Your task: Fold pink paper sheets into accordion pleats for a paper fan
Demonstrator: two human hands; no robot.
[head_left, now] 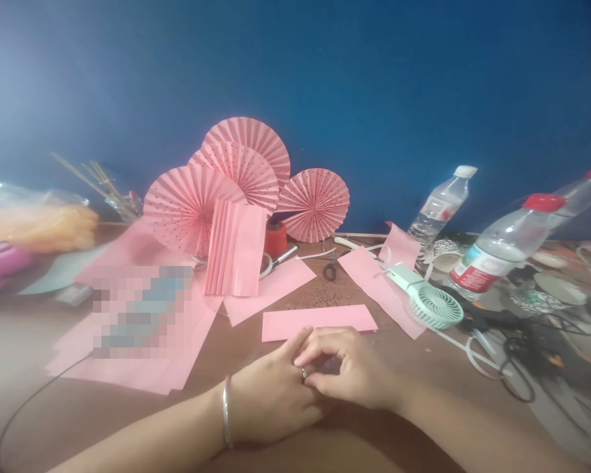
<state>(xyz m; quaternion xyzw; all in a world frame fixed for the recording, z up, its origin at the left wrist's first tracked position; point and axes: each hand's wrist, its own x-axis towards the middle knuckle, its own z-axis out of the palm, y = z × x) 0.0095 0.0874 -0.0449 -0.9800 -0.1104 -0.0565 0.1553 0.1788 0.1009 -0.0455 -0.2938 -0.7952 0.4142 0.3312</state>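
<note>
My two hands rest together on the brown table (24, 341) at the bottom middle. My left hand (270, 394) wears a silver bangle and a ring, and its fingers stretch forward. My right hand (354, 371) lies over those fingers, its own fingers curled and pressed onto them just by the ring. A flat pink paper strip (318, 322) lies just beyond both hands, not touched. Further back a pleated pink sheet (235, 248) stands against several finished pink paper fans (187, 207).
Loose pink sheets (142, 374) lie at the left, a black cable (24, 407) beside them. At the right are a mint hand-held fan (433, 305), two water bottles (440, 205) (507, 246) and tangled cords (522, 355). Scissors (330, 269) and a red spool (276, 238) sit behind.
</note>
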